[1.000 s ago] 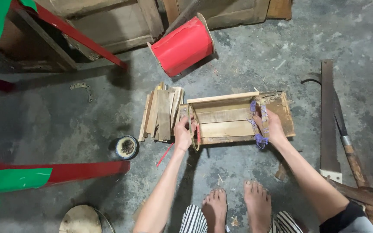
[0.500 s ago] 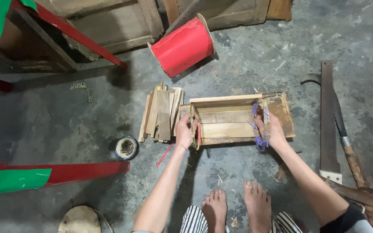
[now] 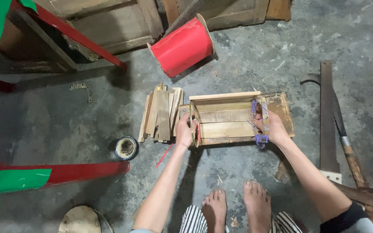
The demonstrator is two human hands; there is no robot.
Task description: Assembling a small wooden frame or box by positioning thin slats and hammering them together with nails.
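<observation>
Bundle: we see a flat bundle of pale wooden slats (image 3: 234,118) on the grey concrete floor (image 3: 281,56), just ahead of our bare feet (image 3: 238,207).
Long axis: it runs left to right, between both hands.
Left hand (image 3: 183,131): closed on the left end, by a tan band.
Right hand (image 3: 272,126): gripping purple cord (image 3: 260,138) at the right end.
Nearby: loose wooden slats (image 3: 160,114) just left; red spool (image 3: 182,45) beyond; saw (image 3: 328,121) to the right.
</observation>
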